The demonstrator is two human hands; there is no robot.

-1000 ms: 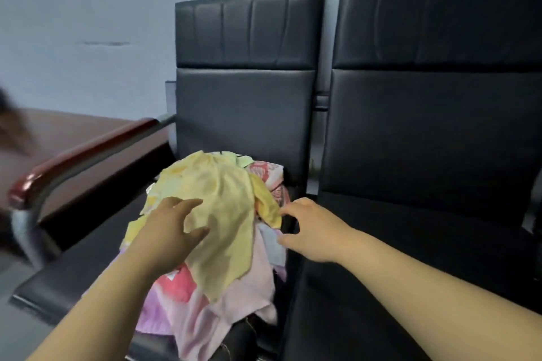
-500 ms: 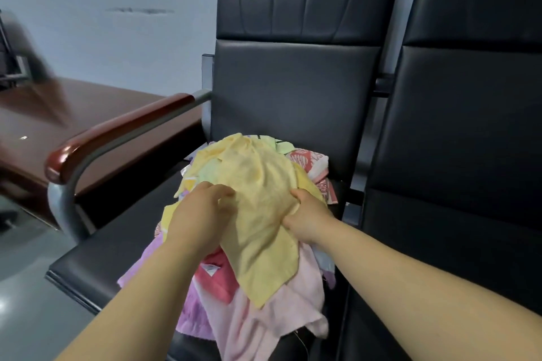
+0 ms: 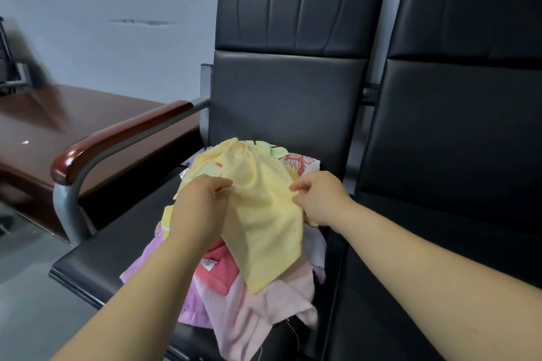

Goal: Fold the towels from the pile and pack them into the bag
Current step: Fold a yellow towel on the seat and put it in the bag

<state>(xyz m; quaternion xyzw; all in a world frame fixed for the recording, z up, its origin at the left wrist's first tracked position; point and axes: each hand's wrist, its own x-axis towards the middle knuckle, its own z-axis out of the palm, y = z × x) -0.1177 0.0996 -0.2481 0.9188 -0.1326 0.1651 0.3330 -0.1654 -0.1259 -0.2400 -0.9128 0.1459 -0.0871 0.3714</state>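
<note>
A pile of towels (image 3: 252,299) in pink, purple, red and yellow lies on the seat of the left black chair (image 3: 117,246). A pale yellow towel (image 3: 264,214) drapes over the top of the pile. My left hand (image 3: 196,211) pinches the yellow towel's left side between thumb and fingers. My right hand (image 3: 319,199) pinches its right edge. The two hands are about a towel's width apart. No bag is in view.
A second black chair (image 3: 457,155) stands to the right, touching the first. The left chair has a red-brown armrest (image 3: 117,138) on a grey metal frame. A dark wooden table (image 3: 58,123) stands to the left. A pale wall is behind.
Both hands reached onto the yellow towel and closed on its sides; now they have spread slightly apart, pinching the cloth. The view has shifted left and closer to the pile.
</note>
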